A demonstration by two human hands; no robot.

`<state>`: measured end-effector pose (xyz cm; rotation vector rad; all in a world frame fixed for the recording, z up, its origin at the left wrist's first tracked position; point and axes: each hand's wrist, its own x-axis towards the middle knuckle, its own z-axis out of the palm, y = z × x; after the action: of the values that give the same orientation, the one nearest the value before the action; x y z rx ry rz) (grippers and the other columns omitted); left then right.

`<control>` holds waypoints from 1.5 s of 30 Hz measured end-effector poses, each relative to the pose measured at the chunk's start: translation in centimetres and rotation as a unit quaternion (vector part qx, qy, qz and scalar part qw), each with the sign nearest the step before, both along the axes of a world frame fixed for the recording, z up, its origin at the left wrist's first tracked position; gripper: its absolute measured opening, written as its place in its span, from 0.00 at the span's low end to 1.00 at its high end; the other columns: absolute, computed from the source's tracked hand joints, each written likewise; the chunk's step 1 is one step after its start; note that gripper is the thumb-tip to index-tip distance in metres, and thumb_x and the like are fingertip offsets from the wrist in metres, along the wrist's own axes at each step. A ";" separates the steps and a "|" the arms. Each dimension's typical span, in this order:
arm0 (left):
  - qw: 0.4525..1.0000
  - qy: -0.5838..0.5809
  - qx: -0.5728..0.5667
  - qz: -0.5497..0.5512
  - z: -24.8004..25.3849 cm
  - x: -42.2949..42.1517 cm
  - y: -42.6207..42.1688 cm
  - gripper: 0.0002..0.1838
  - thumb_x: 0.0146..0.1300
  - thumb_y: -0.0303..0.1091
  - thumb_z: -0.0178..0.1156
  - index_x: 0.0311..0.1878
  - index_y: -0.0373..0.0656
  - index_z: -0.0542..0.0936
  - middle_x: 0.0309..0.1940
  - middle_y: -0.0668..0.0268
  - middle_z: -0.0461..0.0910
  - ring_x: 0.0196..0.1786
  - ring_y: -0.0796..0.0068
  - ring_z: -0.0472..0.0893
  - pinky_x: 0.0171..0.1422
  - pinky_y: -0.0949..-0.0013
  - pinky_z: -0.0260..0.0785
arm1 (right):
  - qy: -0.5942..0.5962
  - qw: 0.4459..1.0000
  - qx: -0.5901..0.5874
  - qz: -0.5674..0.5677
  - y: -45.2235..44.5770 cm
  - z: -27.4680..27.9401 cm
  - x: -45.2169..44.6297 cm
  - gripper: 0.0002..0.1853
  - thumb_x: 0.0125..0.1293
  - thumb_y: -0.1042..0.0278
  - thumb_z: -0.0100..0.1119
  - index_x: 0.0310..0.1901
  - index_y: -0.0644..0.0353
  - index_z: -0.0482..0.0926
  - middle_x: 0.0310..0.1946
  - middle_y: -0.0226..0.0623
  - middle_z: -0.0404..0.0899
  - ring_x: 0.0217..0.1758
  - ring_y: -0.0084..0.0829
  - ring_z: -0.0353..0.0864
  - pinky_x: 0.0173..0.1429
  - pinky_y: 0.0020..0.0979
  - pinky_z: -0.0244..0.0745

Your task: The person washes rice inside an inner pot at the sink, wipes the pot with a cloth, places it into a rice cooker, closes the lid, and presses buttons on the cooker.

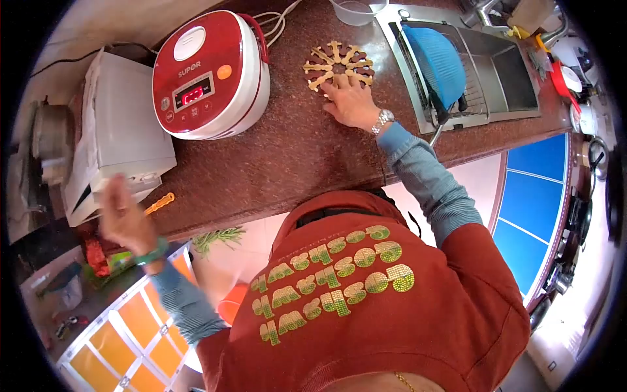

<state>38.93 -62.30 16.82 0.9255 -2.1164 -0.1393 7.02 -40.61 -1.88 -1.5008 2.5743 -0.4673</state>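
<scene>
My right hand (353,106), with a metal watch at the wrist, is at the near edge of a round, light brown trivet (334,55) with cut-out spokes. Its fingertips are on the trivet, which lies on the counter. My left hand (125,219), with a green bangle at the wrist, is in front of a white box-shaped appliance (124,124) at the counter's left. Motion smears its fingers, so their pose is unclear. An orange-yellow strip-shaped item (160,203) lies on the counter just right of this hand.
A red and white rice cooker (215,72) with a lit display stands between the hands, its cord behind. At the right, a blue colander (434,64) sits on a rack in the sink (503,72). A clear plastic bowl (356,12) is at the back. The brown counter (261,166) ends before my body.
</scene>
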 end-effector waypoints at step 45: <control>0.896 -0.309 0.319 0.013 -18.5 -2.4 17.9 0.36 0.39 0.36 0.68 0.55 0.43 0.66 0.58 0.42 0.55 0.60 0.39 0.59 0.62 0.50 0.57 | -0.209 0.864 -0.228 -0.397 3.8 0.6 -36.8 0.22 0.47 0.60 0.53 0.45 0.59 0.77 0.38 0.46 0.80 0.42 0.34 0.81 0.44 0.30 0.75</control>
<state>36.49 -44.38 -1.72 1.5364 -2.7020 -0.6270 -29.76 -36.81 -1.25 -0.2199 2.6820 -1.3834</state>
